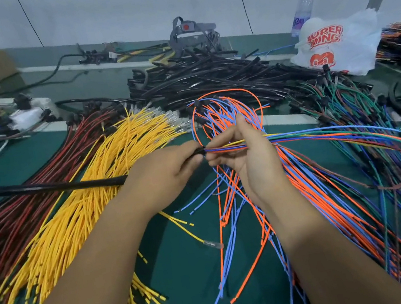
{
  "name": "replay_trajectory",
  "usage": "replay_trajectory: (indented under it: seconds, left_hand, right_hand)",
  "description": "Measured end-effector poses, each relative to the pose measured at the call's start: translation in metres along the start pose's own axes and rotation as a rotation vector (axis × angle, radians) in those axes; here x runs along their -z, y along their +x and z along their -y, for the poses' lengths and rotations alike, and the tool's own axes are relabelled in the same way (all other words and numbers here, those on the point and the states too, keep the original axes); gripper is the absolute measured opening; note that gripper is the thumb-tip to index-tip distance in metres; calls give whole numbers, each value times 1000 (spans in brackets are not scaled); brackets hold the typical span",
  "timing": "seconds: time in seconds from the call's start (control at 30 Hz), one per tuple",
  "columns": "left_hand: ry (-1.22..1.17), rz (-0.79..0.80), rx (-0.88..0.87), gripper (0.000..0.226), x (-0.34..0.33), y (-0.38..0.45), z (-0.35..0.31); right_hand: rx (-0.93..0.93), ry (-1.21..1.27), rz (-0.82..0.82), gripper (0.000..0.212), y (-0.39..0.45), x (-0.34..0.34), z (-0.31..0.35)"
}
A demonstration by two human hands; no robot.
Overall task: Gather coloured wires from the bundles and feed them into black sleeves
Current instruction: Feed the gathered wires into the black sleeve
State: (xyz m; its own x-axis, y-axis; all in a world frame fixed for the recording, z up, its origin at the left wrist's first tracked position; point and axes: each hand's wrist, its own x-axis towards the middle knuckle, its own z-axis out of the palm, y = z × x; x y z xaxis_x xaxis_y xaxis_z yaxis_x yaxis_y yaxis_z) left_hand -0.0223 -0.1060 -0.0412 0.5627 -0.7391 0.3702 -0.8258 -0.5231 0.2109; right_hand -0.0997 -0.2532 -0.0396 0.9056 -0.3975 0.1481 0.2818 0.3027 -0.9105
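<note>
Centrally, the left hand curls its fingers around the near end of a black sleeve, whose length runs leftward over the yellow wire bundle, while the right hand pinches a gathered group of coloured wires between thumb and fingers, their tips meeting the sleeve's mouth between the two hands. The held wires, blue, yellow, orange and green, trail off to the right and arc down toward the mixed green and blue bundle. Orange and blue wires fan out beneath the right wrist across the green table. Dark red wires lie just beside the yellow ones on the left. A heap of black sleeves sits behind. Farther back, a white plastic bag carries red lettering reading "SUPER MING", and a clear bottle with a partly legible purple label stands near the wall.
</note>
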Motion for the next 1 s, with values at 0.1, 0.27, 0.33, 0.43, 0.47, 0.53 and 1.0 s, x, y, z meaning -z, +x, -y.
replay_trajectory:
  seconds: [0.1,0.27,0.33,0.43,0.47,0.53,1.0]
  left_hand:
    - [12,-13,1,30,1,-1,-2]
    - [4,-14,-19,18,2,-2,-5]
    - [34,-14,-15,12,4,-3,-5]
    - [73,-19,11,26,4,-3,-4]
    - [84,-21,15,31,3,-3,-3]
    - [82,-21,13,30,1,-4,-3]
    - [139,-58,66,19,-7,2,-6]
  right_hand:
    - [-6,-31,-20,58,2,-4,1]
    - [10,-153,-100,49,1,-4,-1]
    - [54,-180,-116,40,1,-5,-1]
    - [73,-201,-119,33,0,-6,-2]
    - [76,-200,-110,33,0,-6,-2]
    - [77,-183,-78,33,1,-6,-3]
    - [145,-338,-152,23,-2,-10,-6]
